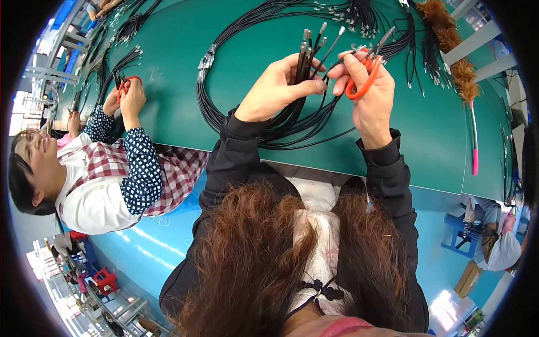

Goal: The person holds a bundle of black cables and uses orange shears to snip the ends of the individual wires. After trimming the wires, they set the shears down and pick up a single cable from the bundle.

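Note:
My left hand grips a bundle of thin black cables with metal tips, their ends fanned upward. The cables trail down in loops onto the green table. My right hand holds orange-handled scissors beside the cable ends, with the blades pointing up and right near one metal tip.
More black cable bundles lie at the table's far edge. A feather duster with a pink handle lies at the right. At the left a co-worker in a checked top holds red scissors over other cables. Another person sits at lower right.

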Available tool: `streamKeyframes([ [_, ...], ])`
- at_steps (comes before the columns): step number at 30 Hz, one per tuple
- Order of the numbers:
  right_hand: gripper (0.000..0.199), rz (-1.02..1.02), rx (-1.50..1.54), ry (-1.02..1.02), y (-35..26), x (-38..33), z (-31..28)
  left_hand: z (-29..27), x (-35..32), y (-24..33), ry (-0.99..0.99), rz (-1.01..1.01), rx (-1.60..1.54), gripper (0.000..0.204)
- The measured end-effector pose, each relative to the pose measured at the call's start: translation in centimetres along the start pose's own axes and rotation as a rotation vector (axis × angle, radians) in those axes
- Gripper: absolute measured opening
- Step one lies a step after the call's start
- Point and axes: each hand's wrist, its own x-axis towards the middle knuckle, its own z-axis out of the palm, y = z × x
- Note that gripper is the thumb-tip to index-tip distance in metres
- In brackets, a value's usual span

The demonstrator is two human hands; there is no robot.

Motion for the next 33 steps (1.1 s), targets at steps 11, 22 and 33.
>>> streamKeyframes([
  [11, 0.017, 0.351, -0.164, 0.033, 3.1, -2.5, -0.3, -1.0, 0.9, -0.3, 0.125, 0.040, -0.052, 0.018],
  [22, 0.014, 0.331, -0.316, -0.072, 6.2, -2.8, 1.2, -1.0, 0.0, 0.1, 0.188, 0.060, -0.042, 0.020],
  [33, 0.012, 0.327, -0.150, 0.001, 5.6, -3.4, 2.4, -2.1, -1.1, 0.0, 0.176, 0.017, 0.224, 0.022],
])
